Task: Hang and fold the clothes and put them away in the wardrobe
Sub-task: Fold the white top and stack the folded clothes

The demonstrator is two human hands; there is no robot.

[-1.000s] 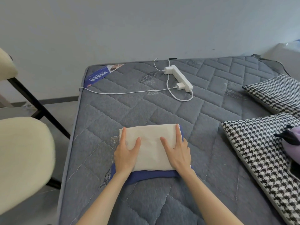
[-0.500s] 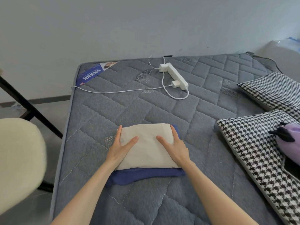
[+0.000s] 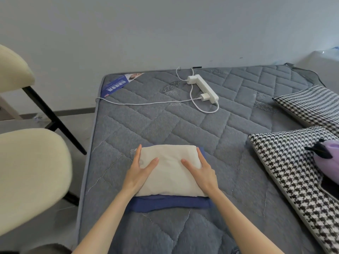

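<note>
We see a folded cream garment (image 3: pixel 169 173) lying on a folded blue garment (image 3: pixel 168 203), which shows as a strip along the near edge; the pair rests on the near middle of a grey quilted mattress (image 3: pixel 183 125). The left hand (image 3: pixel 139 173) lies against the stack's left side and the right hand (image 3: pixel 203 171) against its right side. Each has straight fingers along the edge and a thumb spread flat on the cream cloth, with nothing gripped. Farther back on the mattress we note a white power strip (image 3: pixel 203 88) with a cable (image 3: pixel 146 103) trailing left. Two houndstooth cushions (image 3: pixel 293 171) lie to the right, the nearer bearing a purple toy (image 3: pixel 328 156); a cream chair (image 3: pixel 31 171) stands to the left.
</note>
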